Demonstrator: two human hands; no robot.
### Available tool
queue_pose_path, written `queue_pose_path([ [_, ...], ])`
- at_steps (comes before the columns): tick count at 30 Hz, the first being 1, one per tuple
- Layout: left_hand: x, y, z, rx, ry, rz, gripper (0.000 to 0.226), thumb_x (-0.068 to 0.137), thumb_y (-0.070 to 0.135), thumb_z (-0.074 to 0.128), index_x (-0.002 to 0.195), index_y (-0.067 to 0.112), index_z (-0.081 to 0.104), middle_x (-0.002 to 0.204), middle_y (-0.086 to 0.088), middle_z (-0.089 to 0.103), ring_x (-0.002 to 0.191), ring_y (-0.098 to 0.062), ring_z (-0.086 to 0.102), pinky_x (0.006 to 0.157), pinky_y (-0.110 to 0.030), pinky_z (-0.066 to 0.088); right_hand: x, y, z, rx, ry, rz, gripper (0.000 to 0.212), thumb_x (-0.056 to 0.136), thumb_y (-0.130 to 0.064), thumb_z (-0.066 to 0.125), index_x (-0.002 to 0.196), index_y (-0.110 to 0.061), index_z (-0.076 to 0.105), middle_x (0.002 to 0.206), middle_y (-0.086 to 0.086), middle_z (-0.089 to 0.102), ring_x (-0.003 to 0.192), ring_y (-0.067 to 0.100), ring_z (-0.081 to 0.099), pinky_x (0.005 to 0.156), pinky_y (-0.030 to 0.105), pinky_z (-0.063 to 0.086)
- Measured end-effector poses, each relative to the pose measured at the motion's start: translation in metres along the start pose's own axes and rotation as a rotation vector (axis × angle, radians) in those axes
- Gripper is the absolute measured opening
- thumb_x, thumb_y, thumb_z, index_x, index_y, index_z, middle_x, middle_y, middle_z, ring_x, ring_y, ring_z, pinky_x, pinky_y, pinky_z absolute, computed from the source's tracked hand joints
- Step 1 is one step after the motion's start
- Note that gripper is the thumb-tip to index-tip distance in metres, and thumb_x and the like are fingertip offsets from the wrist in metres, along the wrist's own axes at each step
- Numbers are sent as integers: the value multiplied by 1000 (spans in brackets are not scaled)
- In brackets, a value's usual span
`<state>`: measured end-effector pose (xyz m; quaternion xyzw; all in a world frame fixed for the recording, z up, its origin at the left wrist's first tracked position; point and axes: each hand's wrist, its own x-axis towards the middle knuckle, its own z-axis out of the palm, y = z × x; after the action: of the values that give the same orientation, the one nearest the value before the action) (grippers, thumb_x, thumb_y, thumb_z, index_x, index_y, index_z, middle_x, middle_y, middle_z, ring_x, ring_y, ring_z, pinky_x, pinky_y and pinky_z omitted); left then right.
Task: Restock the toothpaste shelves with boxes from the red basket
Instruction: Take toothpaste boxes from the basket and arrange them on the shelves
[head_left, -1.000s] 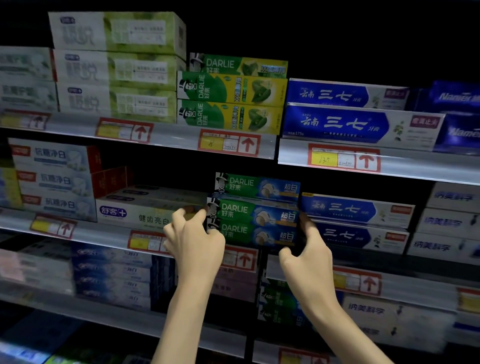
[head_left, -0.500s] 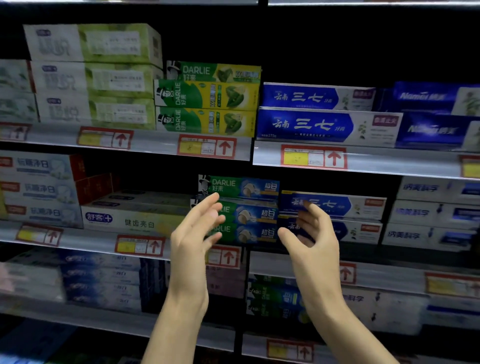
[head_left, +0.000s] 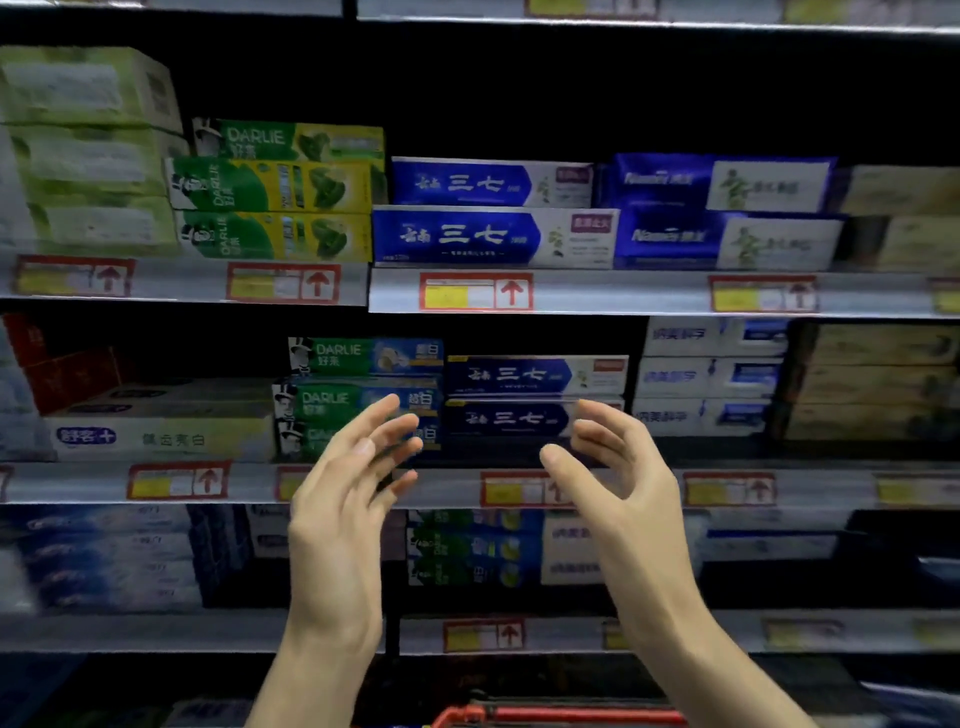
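Note:
A stack of three green-and-blue Darlie toothpaste boxes (head_left: 363, 358) sits on the middle shelf (head_left: 93, 480). Beside it on the right lie two dark blue boxes (head_left: 524, 375). My left hand (head_left: 348, 499) hovers in front of the Darlie stack, fingers spread and relaxed, holding nothing. My right hand (head_left: 618, 483) is raised in front of the blue boxes, fingers loosely bent, empty as well. Neither hand touches a box. The red basket (head_left: 550, 714) shows only its rim at the bottom edge; its contents are hidden.
The upper shelf (head_left: 623, 296) carries green-yellow Darlie boxes (head_left: 270, 187), blue boxes (head_left: 493, 234) and pale green boxes (head_left: 88, 156). White and tan boxes (head_left: 711, 379) fill the middle shelf's right side. A lower shelf (head_left: 156, 629) holds more boxes.
Both hands let go of the Darlie stack and drew back from the shelf, fingers opening. The view has shifted right and down, bringing the red basket's rim into sight.

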<state>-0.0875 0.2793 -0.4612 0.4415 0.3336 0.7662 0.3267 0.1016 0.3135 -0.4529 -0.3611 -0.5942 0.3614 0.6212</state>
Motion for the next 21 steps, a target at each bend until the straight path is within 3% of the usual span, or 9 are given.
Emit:
queue_pose_path([
  [5,-26,-17,23,52,-71,-63,45,95,33,46,132,18,67,127,-9,71,121,-26,65,106,-50,45,-18,1,-47,-53,-2,0,45,89,-36,75,131,-42,59,128,-19,61,117,-8,57,92,22,49],
  [9,-52,-37,24,150,-157,-138,34,103,23,47,129,18,68,124,-9,72,119,-28,66,107,-53,46,-34,13,-79,-110,-10,8,45,91,-35,75,132,-40,59,128,-15,61,119,-1,58,99,33,52],
  [12,-79,-56,17,173,-169,-224,38,95,25,51,127,15,69,122,-13,73,118,-32,66,99,-46,49,-50,32,-102,-134,-47,58,42,93,-28,75,131,-34,60,126,-9,63,119,5,59,97,29,53],
  [15,-101,-75,14,163,-151,-375,43,89,28,51,125,12,70,119,-14,74,118,-33,66,99,-44,47,-68,59,-121,-165,-105,156,38,93,-22,76,129,-28,63,123,-3,65,116,8,62,90,22,53],
  [21,-120,-108,17,261,-213,-566,39,93,27,52,124,11,70,115,-11,74,108,-23,69,101,-45,48,-98,111,-140,-162,-137,445,30,91,-21,76,120,-23,69,112,0,73,105,9,69,96,33,57],
])
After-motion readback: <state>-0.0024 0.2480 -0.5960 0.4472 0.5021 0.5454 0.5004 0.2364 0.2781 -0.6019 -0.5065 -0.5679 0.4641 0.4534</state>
